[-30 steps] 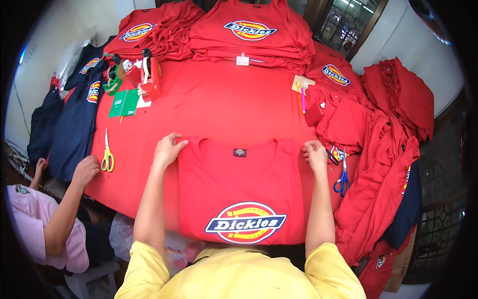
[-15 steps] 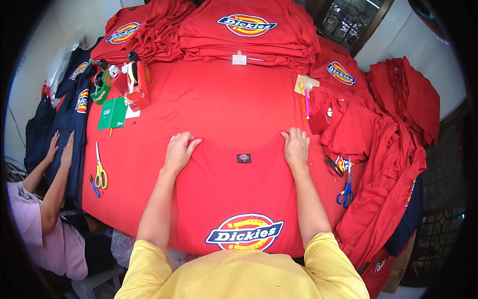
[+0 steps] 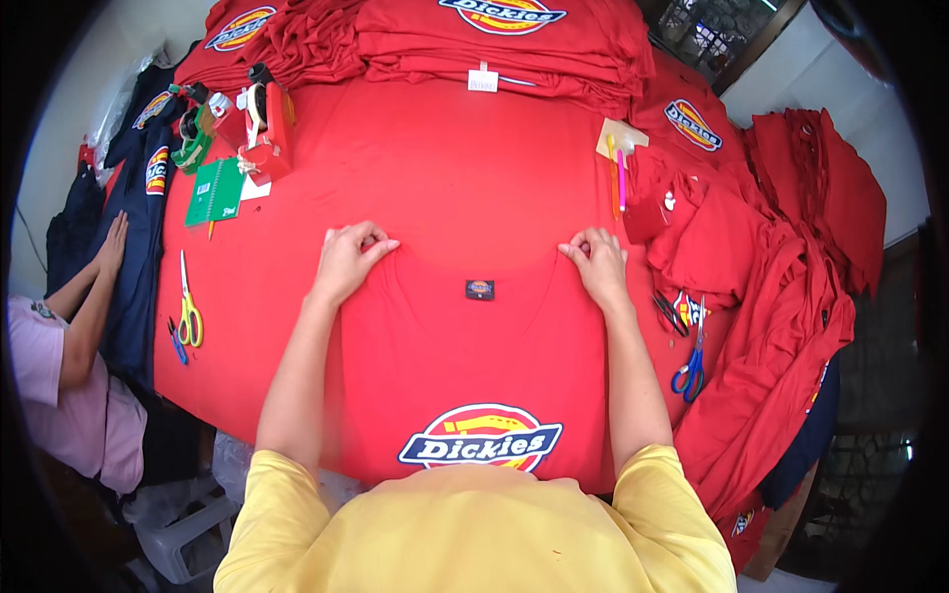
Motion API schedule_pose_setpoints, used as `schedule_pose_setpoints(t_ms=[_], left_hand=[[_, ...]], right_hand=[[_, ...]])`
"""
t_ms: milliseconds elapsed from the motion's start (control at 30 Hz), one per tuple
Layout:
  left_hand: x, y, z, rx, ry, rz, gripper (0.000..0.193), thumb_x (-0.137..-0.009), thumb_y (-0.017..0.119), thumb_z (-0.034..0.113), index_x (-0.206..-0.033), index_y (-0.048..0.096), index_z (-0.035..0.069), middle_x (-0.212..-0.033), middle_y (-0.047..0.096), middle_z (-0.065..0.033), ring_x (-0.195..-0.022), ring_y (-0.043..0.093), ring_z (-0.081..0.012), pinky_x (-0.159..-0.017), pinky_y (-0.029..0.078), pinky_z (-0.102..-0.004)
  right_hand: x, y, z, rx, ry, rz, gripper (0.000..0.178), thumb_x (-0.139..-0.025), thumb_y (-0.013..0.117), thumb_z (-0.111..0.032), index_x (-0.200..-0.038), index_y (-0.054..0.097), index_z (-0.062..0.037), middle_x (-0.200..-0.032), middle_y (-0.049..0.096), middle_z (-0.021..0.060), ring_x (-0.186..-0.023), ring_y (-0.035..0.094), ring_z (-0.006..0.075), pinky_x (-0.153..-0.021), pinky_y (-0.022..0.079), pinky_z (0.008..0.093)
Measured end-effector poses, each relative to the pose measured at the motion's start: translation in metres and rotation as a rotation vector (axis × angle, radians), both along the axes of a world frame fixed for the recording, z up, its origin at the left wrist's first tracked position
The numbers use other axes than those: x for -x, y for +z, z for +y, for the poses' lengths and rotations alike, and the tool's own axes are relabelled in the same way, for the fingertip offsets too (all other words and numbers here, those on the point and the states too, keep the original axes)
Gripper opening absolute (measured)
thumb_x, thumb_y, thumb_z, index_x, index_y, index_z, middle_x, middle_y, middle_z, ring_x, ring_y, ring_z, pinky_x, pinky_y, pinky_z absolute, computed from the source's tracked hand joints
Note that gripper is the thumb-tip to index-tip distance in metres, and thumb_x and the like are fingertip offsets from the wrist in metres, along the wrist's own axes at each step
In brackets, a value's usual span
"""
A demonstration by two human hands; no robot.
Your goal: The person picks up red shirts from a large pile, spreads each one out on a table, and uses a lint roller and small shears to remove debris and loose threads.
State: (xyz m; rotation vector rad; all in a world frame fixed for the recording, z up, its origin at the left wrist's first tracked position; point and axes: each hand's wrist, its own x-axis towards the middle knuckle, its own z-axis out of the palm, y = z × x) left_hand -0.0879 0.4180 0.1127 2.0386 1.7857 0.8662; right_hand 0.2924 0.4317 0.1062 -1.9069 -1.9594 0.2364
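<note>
A red T-shirt (image 3: 474, 351) lies spread on the table in front of me. Its neck label (image 3: 479, 290) shows at the collar, and a large oval print (image 3: 481, 438) sits across the chest near my body. My left hand (image 3: 348, 259) pinches the shirt at its far left shoulder, thumb against curled fingers. At the opposite shoulder, my right hand (image 3: 599, 265) grips the fabric in the same way. Between the two hands the neckline is stretched out wide. The shirt's lower end is hidden by my yellow-sleeved body.
Folded red shirts (image 3: 504, 49) are stacked along the far side. Yellow scissors (image 3: 190, 311), a green notebook (image 3: 215, 191) and a tape dispenser (image 3: 267, 133) are on the left. Blue-handled scissors (image 3: 692, 366) and loose red garments (image 3: 771, 326) lie right. A co-worker's hands (image 3: 112, 247) touch navy cloth.
My fingers have curled into tighter pinches on the shirt's shoulders. The whole view has shifted, so the far stacks appear higher. The co-worker's hands have come closer together.
</note>
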Motion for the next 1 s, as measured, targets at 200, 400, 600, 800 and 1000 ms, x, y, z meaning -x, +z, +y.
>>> schedule_pose_setpoints(t_ms=[200,400,600,800,1000], left_hand=[[-0.003,-0.008,0.002,-0.068,0.021,0.068,0.029,-0.081,0.076,0.030,-0.082,0.064,0.004,-0.066,0.057,-0.0056,-0.065,0.050,-0.0198,-0.079,0.042,-0.0353],[0.010,0.015,0.005,0.358,-0.048,-0.251,0.022,-0.085,0.073,0.025,-0.093,0.068,0.004,-0.085,0.067,-0.0098,-0.078,0.056,-0.0239,-0.091,0.041,-0.0342],[0.024,0.040,-0.054,0.258,-0.250,-0.182,0.012,-0.076,0.066,0.000,-0.085,0.072,0.006,-0.098,0.062,-0.0033,-0.098,0.055,-0.0202,-0.101,0.036,-0.0358],[0.027,0.007,-0.119,0.210,-0.155,-0.128,0.025,-0.069,0.062,-0.006,-0.074,0.076,0.014,-0.111,0.057,0.0005,-0.117,0.042,-0.0251,-0.108,0.029,-0.0385],[0.031,0.015,-0.107,0.246,-0.271,0.109,0.022,-0.076,0.064,-0.003,-0.088,0.076,0.010,-0.117,0.056,-0.0011,-0.113,0.047,-0.0236,-0.105,0.034,-0.0380]], right_hand=[[-0.002,0.008,0.006,0.084,-0.018,0.028,0.032,-0.083,0.071,-0.037,-0.088,0.066,-0.0065,-0.100,0.062,0.0099,-0.107,0.054,0.0321,-0.093,0.036,0.0507],[-0.026,0.017,0.017,0.272,0.095,0.328,0.026,-0.086,0.067,-0.034,-0.096,0.069,-0.0102,-0.106,0.063,0.0104,-0.110,0.053,0.0330,-0.098,0.035,0.0483],[-0.029,0.025,-0.052,0.034,0.291,0.163,0.015,-0.080,0.064,-0.011,-0.090,0.075,-0.0146,-0.112,0.063,0.0063,-0.112,0.050,0.0319,-0.101,0.035,0.0443],[-0.039,-0.012,-0.123,-0.112,0.281,0.295,0.026,-0.072,0.060,0.004,-0.079,0.077,-0.0145,-0.112,0.064,0.0028,-0.112,0.048,0.0271,-0.104,0.033,0.0412],[-0.040,-0.006,-0.113,-0.043,0.291,0.237,0.023,-0.079,0.059,0.000,-0.087,0.077,-0.0128,-0.110,0.065,0.0044,-0.113,0.049,0.0280,-0.104,0.035,0.0404]])
